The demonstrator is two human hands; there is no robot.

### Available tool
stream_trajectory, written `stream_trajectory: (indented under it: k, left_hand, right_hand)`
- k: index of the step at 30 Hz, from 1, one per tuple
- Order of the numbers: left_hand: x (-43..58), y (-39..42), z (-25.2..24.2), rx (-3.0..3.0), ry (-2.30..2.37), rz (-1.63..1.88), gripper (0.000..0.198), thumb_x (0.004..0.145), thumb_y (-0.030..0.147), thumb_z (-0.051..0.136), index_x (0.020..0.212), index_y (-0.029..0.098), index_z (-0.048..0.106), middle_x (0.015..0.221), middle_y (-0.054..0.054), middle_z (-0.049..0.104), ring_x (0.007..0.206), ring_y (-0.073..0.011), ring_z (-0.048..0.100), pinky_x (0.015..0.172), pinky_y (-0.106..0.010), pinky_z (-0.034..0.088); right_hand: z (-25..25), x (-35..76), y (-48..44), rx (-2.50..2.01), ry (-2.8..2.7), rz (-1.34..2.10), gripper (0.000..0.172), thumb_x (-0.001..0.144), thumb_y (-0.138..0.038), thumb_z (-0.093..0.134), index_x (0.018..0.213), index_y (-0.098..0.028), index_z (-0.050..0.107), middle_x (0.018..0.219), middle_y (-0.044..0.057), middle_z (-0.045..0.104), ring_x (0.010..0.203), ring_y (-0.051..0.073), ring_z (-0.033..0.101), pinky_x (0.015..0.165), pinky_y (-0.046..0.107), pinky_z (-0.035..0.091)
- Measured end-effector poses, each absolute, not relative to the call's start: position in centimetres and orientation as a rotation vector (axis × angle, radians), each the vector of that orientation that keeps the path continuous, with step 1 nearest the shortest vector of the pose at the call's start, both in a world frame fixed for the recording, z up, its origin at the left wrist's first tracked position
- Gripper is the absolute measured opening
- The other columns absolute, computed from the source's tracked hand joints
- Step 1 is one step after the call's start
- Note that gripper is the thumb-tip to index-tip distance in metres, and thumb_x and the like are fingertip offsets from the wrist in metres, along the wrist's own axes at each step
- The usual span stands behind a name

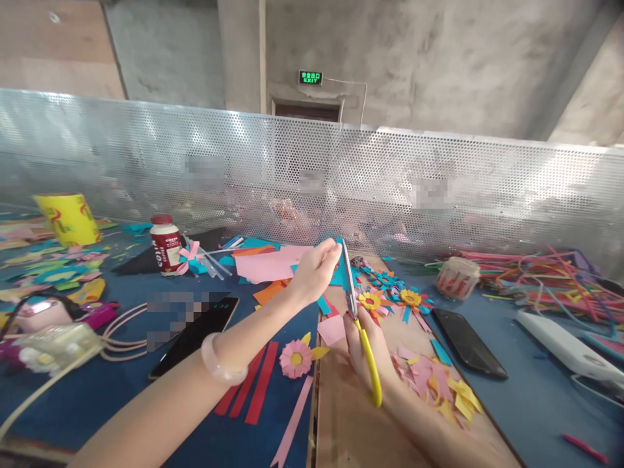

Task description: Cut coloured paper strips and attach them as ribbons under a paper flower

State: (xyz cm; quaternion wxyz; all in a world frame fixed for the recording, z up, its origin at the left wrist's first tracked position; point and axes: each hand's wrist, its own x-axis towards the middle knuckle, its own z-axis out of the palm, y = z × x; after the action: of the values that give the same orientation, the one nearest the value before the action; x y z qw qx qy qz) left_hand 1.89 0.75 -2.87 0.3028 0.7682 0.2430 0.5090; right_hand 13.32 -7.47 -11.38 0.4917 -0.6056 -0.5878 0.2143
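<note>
Blue paper (340,266) is pinched at its edge by my left hand (318,270), which is raised over the middle of the table. My right hand (373,344) grips scissors (368,364) with yellow handles, their blades pointing up and lying alongside the blue paper. I cannot tell whether the blades touch it. Below the hands lie a pink paper flower (287,361) with a yellow centre, several red paper strips (263,383) and a pink strip (293,416). Blue and orange paper flowers (410,298) lie just beyond my right hand.
Pink and yellow paper scraps (439,383) lie right, near a black phone (468,341). A white power strip (565,341) and coloured sticks (526,279) lie farther right. Left are another phone (195,335), a bottle (166,247) and a yellow roll (68,219). A perforated metal screen (234,149) stands behind.
</note>
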Motion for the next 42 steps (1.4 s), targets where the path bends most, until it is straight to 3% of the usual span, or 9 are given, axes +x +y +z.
stream_trajectory:
  k: [15,28,42]
  left_hand:
    - [2.1,0.5,-2.6,2.057,0.713,1.490,0.034,0.094,0.035,0.034,0.064,0.021,0.027,0.054,0.005,0.028,0.049,-0.0106,0.032,0.049,-0.025,0.028]
    - [2.2,0.8,-2.9,2.012,0.666,1.351,0.033,0.093,0.035,0.037,0.064,0.021,0.028,0.052,0.006,0.029,0.046,-0.0098,0.032,0.046,-0.025,0.028]
    - [2.3,0.7,-2.6,2.104,0.730,1.354,0.034,0.092,0.032,0.037,0.062,0.020,0.029,0.051,0.006,0.029,0.048,-0.0097,0.032,0.048,-0.025,0.025]
  right_hand:
    - [-11.3,13.0,-7.6,-1.505,-1.400,0.555,0.024,0.079,-0.043,0.046,0.075,-0.020,0.043,0.064,-0.001,0.050,0.063,0.015,0.047,0.054,0.023,0.035]
    - [-12.0,13.4,-7.4,-1.503,-1.408,0.643,0.027,0.082,-0.047,0.044,0.081,-0.021,0.041,0.068,-0.002,0.053,0.066,0.015,0.052,0.059,0.025,0.037]
    - [-11.0,12.6,-7.8,-1.566,-1.361,0.515,0.025,0.081,-0.043,0.038,0.069,-0.021,0.034,0.062,-0.003,0.044,0.059,0.013,0.044,0.053,0.023,0.035]
